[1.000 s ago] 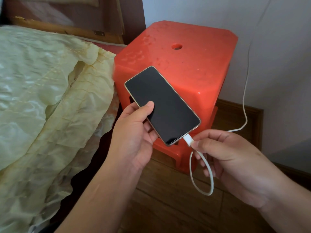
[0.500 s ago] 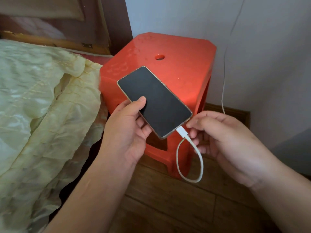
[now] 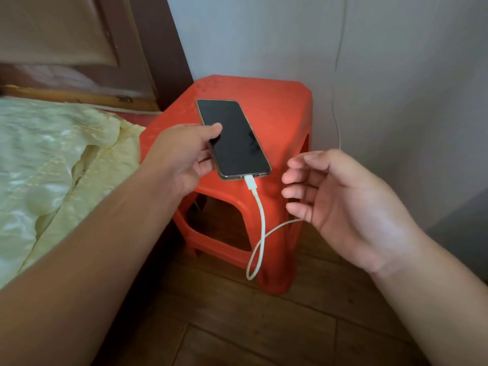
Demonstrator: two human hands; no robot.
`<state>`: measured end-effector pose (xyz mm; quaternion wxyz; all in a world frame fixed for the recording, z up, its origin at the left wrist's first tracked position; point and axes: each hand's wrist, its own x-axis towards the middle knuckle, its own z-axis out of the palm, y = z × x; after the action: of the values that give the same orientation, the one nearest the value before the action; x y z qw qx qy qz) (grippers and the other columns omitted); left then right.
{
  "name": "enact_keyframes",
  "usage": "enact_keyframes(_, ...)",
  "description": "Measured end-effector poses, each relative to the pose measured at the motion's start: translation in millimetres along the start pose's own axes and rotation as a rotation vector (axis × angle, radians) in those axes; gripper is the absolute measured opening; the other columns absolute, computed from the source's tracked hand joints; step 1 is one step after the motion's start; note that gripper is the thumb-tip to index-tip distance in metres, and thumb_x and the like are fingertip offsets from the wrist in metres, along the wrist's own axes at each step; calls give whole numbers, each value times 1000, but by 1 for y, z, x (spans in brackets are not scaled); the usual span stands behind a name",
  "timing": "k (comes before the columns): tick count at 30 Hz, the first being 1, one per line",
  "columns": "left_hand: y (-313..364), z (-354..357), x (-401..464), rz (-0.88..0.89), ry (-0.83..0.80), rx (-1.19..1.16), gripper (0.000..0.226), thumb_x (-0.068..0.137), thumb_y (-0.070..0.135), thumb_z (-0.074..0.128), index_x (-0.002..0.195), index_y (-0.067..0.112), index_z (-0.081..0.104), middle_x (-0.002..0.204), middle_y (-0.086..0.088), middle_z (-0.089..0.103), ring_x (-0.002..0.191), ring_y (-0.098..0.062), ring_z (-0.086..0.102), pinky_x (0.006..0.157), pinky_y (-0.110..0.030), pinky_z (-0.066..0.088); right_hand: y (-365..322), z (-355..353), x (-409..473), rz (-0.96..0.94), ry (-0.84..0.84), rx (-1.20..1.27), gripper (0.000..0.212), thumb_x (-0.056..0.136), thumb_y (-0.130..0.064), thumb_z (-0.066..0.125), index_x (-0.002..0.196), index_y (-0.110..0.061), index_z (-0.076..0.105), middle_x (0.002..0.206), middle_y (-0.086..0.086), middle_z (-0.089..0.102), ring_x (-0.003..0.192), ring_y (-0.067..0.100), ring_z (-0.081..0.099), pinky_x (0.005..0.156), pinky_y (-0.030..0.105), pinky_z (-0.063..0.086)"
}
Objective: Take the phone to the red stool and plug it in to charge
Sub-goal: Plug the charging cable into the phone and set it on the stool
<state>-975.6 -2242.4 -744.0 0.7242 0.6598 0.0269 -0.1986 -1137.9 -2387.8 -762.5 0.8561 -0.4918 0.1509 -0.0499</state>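
A black-screened phone point(image 3: 233, 138) lies flat over the top of the red plastic stool point(image 3: 280, 112), screen up. My left hand point(image 3: 182, 157) grips its left edge, thumb on the glass. A white charging cable point(image 3: 260, 220) is plugged into the phone's near end, hangs down in a loop in front of the stool and runs right behind my right hand. My right hand point(image 3: 340, 202) hovers just right of the plug, fingers spread, not holding the cable.
The stool stands in a corner against a grey wall point(image 3: 396, 75), where the thin cable point(image 3: 336, 101) climbs. A bed with a crumpled pale yellow cover point(image 3: 52, 165) is close on the left. Dark wooden floor point(image 3: 264, 326) lies below.
My left hand has carried the plugged-in phone forward onto the stool top. My right hand has let go of the plug and opened.
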Motion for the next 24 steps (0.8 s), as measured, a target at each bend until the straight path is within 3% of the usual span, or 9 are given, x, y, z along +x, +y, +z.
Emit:
enact_keyframes(5,9,8,10,-37,27,50,21,94,6,62,115,4,64,93,-8,74,72,-15,75,50,-23,57,-6,1,5,-9,-26,47,17,73,-30,61,75,-18,73,75,1,66,66,13,62,55,25,51)
enact_keyframes(10,15,2,6,-63,-1,47,25,96,19,61,117,6,64,86,-7,77,71,-15,76,52,-27,59,-4,1,11,-11,-33,60,16,73,-30,62,74,-19,74,74,1,65,64,13,62,55,25,50)
enact_keyframes(12,18,-3,2,-86,3,32,36,94,25,62,124,5,58,101,-11,74,88,-20,74,53,-31,61,-2,0,13,-10,-29,58,16,72,-30,62,74,-19,74,73,1,65,64,13,62,55,25,50)
enact_keyframes(15,22,-10,-5,-122,-25,6,51,91,29,63,134,5,49,125,-19,59,110,-29,63,63,-39,62,1,1,17,-6,-30,45,16,71,-30,62,73,-20,74,72,1,65,62,13,62,55,25,50)
enact_keyframes(20,25,-14,-12,-125,-8,-48,49,91,29,60,134,7,49,135,-20,52,125,-33,50,99,-52,46,6,2,23,1,-41,41,16,71,-30,62,73,-20,75,72,1,66,62,12,62,54,25,50)
enact_keyframes(24,23,-16,-15,-91,27,-104,46,92,24,58,134,9,51,135,-20,54,125,-31,52,97,-47,47,7,3,28,0,-51,48,17,73,-31,61,74,-20,74,73,1,65,64,12,63,55,26,51)
